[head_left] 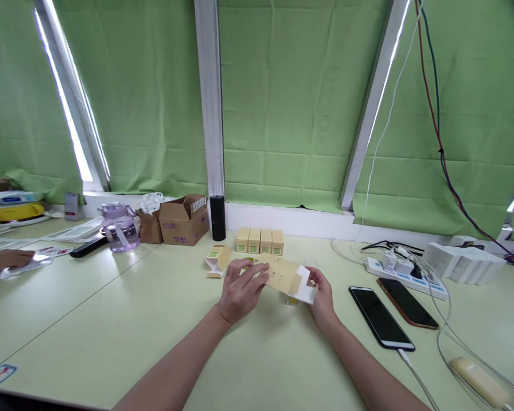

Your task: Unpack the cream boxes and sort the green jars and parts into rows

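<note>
Tan carton (278, 275): fingers of left hand (242, 292) and right hand (323, 298) pinch opposite ends; light, even pressure should prevent crushing.

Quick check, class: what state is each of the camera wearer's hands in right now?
Left hand: closed, holding tan carton.
Right hand: closed, holding its white end.

Purple jug (120, 228) beside brown carton (184, 221).
</note>
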Motion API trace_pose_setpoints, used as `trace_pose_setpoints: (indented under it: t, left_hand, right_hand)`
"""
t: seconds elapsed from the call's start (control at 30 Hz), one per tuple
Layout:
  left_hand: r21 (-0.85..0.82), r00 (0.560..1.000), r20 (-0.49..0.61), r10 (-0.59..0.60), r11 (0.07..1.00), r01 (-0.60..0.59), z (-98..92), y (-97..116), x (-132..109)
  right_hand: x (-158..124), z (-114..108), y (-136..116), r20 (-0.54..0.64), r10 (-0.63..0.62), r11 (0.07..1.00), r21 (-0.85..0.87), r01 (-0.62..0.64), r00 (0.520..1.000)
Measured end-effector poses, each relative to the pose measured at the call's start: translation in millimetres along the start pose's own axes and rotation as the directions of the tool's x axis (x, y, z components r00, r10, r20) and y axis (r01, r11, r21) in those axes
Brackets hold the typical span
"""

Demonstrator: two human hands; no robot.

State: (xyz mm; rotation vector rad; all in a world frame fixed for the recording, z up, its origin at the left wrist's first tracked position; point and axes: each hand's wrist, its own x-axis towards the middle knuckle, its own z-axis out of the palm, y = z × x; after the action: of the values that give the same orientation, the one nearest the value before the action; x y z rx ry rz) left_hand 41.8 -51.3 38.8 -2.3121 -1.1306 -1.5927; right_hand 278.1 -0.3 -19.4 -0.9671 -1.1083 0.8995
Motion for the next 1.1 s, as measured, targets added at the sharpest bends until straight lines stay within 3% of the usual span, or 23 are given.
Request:
trace_pose_setpoints:
  t: [0.13,0.27,0.4,0.5,0.57,0.63,0.9,1.1]
  left_hand:
    - [0.035,0.961,-0.261,-0.090,0.994,0.102,0.3,-13.2,8.6]
    - [0.036,0.813,-0.482,-0.327,0.920,0.391,-10.8,-43.9,17.4]
    - [0.138,0.659,-0.476,-0.582,0.690,0.710,-27.0,-76.0,23.4]
    - [0.241,0.576,-0.390,-0.718,0.524,0.817,-33.7,-88.8,25.6]
    - [0.298,0.550,-0.344,-0.761,0.467,0.833,-34.4,-92.1,25.6]
    - [0.360,0.559,-0.314,-0.767,0.449,0.818,-32.8,-92.7,24.5]
    - [0.536,0.675,-0.258,-0.691,0.479,0.695,-23.3,-90.9,16.9]
    - [0.625,0.700,-0.294,-0.651,0.423,0.656,-20.3,-95.5,9.9]
  right_hand:
    - [1.5,-0.9,-1.1,-0.030,0.028,0.998,-0.054,-0.030,0.999]
    - [1.0,-0.4,-0.3,-0.014,0.036,0.997,-0.068,-0.037,0.999]
    - [2.0,-0.3,2.2,-0.008,0.047,0.994,-0.095,-0.048,0.999]
    - [3.3,-0.8,4.4,0.002,0.055,0.993,-0.108,-0.055,0.998]
    - [3.5,-0.9,5.0,0.010,0.056,0.992,-0.115,-0.054,0.998]
    - [3.2,-0.6,4.7,0.013,0.053,0.991,-0.122,-0.051,0.999]
    - [1.8,0.2,1.9,0.023,0.079,0.990,-0.122,-0.076,0.997]
    - [3.3,-0.8,5.3,0.029,0.087,0.987,-0.137,-0.083,0.996]
